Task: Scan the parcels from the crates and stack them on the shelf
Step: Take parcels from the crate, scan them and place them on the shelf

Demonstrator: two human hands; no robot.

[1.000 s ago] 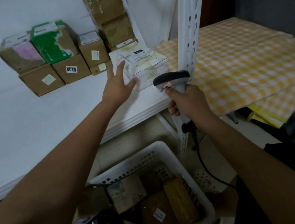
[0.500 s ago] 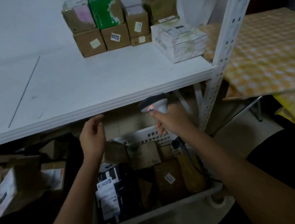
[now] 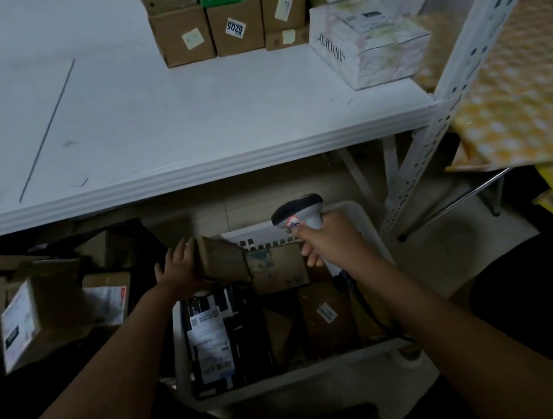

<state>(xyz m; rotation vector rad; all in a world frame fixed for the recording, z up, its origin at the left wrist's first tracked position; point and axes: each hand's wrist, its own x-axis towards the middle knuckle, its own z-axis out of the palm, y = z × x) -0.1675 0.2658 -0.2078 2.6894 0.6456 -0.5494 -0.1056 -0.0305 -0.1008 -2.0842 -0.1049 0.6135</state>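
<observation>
Over the white plastic crate [image 3: 366,219], the left hand [image 3: 177,272] grips 1 small brown cardboard parcel [image 3: 222,263] while the right hand [image 3: 332,241] clasps the grey handheld barcode scanner [image 3: 298,212].

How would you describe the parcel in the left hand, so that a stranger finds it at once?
Below the white shelf stands a white crate full of parcels. Above its far left corner, the left hand grips a plain brown box. Unlike its neighbours, it is lifted and tilted and shows no label.

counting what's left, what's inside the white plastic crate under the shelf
The white plastic crate holds a black label-covered parcel and several brown cardboard boxes. Anything beneath them is covered, so no full count.
</observation>
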